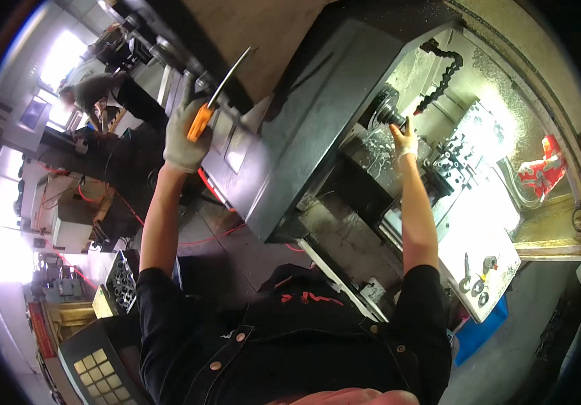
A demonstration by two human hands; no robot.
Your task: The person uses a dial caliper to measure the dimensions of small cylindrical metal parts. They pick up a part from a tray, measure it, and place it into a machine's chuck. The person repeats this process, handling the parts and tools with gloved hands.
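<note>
In my gloved left hand [186,138], raised at the left beside the machine's grey door, is an orange-handled tool [200,123]. Its long, thin, slightly bent metal rod points up and to the right. My right hand [405,143] reaches inside the lathe, with thumb and fingers at a round metal part [396,120] on the front of the chuck [385,106]. How firmly the fingers close on that part is hard to make out. Above this hand hangs a black jointed coolant hose [442,81] with a red tip.
A tool turret [449,165] sits right of my right hand. Small tools and rings lie on a pale tray [476,290]. A red cloth [544,165] hangs at the far right. A box of metal rings [123,280] stands lower left; a person [105,94] bends over equipment farther back.
</note>
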